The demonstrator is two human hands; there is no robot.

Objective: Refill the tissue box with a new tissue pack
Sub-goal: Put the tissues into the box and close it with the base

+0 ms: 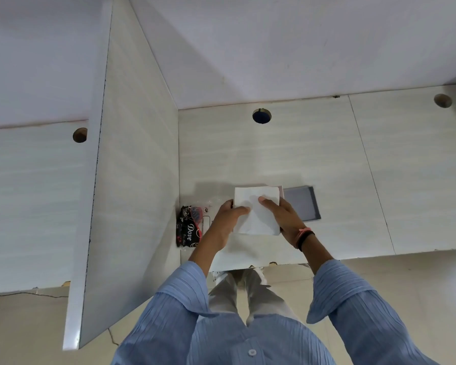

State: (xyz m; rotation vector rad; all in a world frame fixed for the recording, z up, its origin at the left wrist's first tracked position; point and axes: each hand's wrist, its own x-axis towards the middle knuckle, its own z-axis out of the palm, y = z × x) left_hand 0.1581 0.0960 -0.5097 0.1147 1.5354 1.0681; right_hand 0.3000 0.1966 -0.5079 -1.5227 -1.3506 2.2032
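At the desk (287,159), a white tissue stack (257,210) is being gripped by both hands.
Left hand (228,217) and right hand (283,216) fingers are being curled around it; "Dove" is being shown on the black wrapper (188,229).

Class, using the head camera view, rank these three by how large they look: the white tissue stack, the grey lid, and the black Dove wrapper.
1. White tissue stack, held by both hands, looks largest, though it may sit nearer the camera.
2. and 3. Grey lid and black Dove wrapper look about alike; the lid is partly hidden, so unranked.
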